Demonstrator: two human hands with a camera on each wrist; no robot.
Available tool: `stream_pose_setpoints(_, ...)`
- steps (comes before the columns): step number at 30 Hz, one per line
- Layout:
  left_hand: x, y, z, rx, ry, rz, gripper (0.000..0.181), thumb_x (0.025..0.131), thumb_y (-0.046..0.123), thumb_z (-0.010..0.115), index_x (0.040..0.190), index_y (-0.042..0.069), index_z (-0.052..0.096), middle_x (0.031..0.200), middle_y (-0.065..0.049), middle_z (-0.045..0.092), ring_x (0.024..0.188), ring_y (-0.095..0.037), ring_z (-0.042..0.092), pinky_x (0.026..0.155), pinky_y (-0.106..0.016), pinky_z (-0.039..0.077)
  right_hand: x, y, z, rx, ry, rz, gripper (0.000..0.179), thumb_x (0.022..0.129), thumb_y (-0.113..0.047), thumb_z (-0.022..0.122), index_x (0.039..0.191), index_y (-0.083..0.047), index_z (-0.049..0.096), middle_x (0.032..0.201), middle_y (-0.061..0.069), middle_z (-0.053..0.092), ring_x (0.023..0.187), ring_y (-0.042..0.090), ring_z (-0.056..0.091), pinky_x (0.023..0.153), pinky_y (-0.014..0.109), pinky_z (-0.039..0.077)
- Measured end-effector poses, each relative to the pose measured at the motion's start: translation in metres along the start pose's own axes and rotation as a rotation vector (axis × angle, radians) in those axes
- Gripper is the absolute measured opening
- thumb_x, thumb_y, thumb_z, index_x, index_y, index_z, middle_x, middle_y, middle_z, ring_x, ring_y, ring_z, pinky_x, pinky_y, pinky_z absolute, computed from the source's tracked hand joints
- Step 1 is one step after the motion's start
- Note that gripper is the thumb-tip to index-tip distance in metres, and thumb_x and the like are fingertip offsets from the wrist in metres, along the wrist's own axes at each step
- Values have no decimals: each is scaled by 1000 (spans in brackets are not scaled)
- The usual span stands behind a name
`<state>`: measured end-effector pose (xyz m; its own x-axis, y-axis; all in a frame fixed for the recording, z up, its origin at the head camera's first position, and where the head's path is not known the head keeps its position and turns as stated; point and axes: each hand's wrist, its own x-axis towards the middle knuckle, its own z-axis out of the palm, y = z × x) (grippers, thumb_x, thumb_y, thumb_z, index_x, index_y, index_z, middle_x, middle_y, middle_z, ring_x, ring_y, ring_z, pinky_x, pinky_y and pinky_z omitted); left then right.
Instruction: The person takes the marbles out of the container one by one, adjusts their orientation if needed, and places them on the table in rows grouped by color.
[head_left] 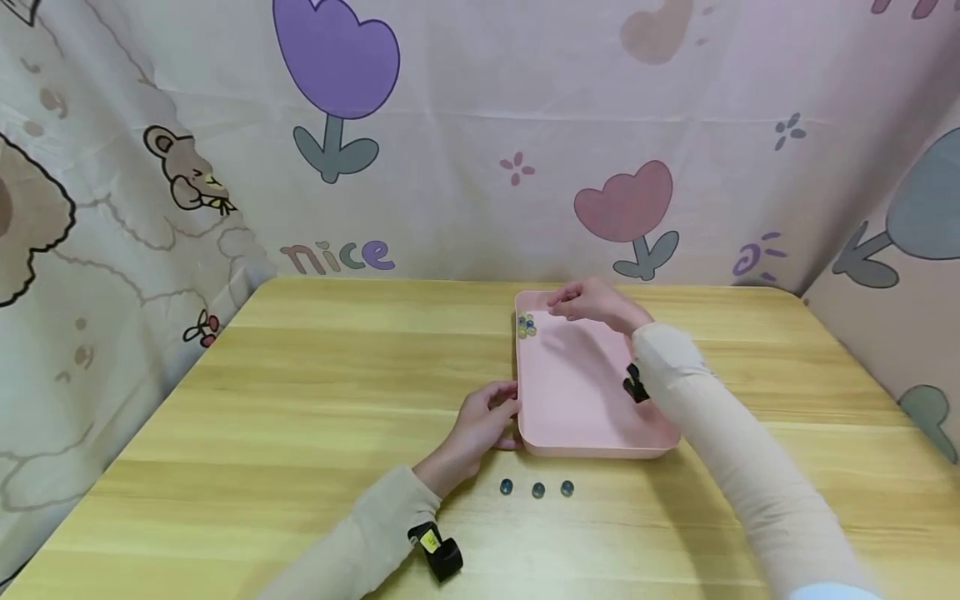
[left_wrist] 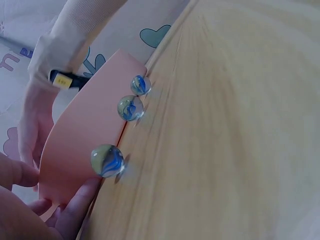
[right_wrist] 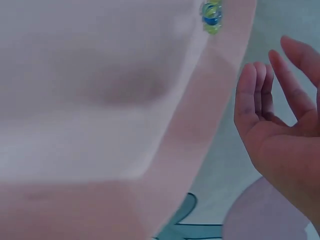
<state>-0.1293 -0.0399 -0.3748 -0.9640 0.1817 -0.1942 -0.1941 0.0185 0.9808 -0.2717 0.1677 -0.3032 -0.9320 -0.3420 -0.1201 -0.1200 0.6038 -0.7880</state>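
Note:
A pink rectangular tray (head_left: 577, 392) lies on the wooden table. My left hand (head_left: 480, 425) holds its near left corner; in the left wrist view the fingers and thumb touch the outer wall (left_wrist: 95, 125). Over the tray's far end is my right hand (head_left: 596, 304), its fingers loosely bent and nothing visible between them. A small cluster of glass marbles (head_left: 527, 325) sits against the tray's left wall toward the far corner. Three clear marbles with blue swirls stand in a row on the table before the tray: a left marble (head_left: 507, 487), a middle marble (head_left: 538, 491) and a right marble (head_left: 567, 488).
The light wooden table (head_left: 337, 375) extends on both sides of the tray. A patterned cloth (head_left: 465, 183) hangs behind it and along both sides. Each sleeve carries a black strap device, such as the left strap (head_left: 437, 552).

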Motion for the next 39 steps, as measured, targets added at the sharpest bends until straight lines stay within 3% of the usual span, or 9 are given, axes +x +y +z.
stream_pose_setpoints(5,-1,0,-1,-10,4,7,40,96,5,54,134,-5,49,126,-18,54,104,-28,60,62,-33,61,15,4,13,67,-1,28,32,95,-13,61,122,5,62,118,19,62,101,32,57,94,39,52)
stream_pose_setpoints(10,-3,-1,-1,1,0,6,39,96,6,54,133,-4,51,125,-17,55,103,-26,60,61,-33,61,17,15,24,135,24,16,31,95,-9,60,122,7,61,123,20,60,95,27,55,91,37,49)
stream_pose_setpoints(17,-2,-1,-2,4,-5,24,38,95,6,54,133,-4,51,123,-17,55,101,-26,61,62,-33,61,31,20,35,240,132,99,27,92,-8,65,114,7,66,95,4,65,75,12,52,69,21,48)
stream_pose_setpoints(21,-3,-1,-2,3,-7,23,38,95,6,55,132,-4,51,122,-17,55,100,-26,61,61,-32,61,35,20,42,254,144,112,23,90,-8,67,110,5,69,93,1,66,69,10,51,60,18,45)
stream_pose_setpoints(29,-4,-2,-2,4,-7,33,38,95,6,55,132,-4,52,122,-17,55,101,-26,61,61,-32,61,36,22,48,180,187,82,20,88,-4,68,105,7,70,112,14,66,73,10,53,62,17,45)
stream_pose_setpoints(39,-5,-2,-1,6,3,25,39,95,6,55,133,-4,51,125,-18,55,105,-28,60,61,-32,61,33,17,54,80,189,104,16,86,-2,69,99,7,71,111,15,65,80,12,52,67,18,45)
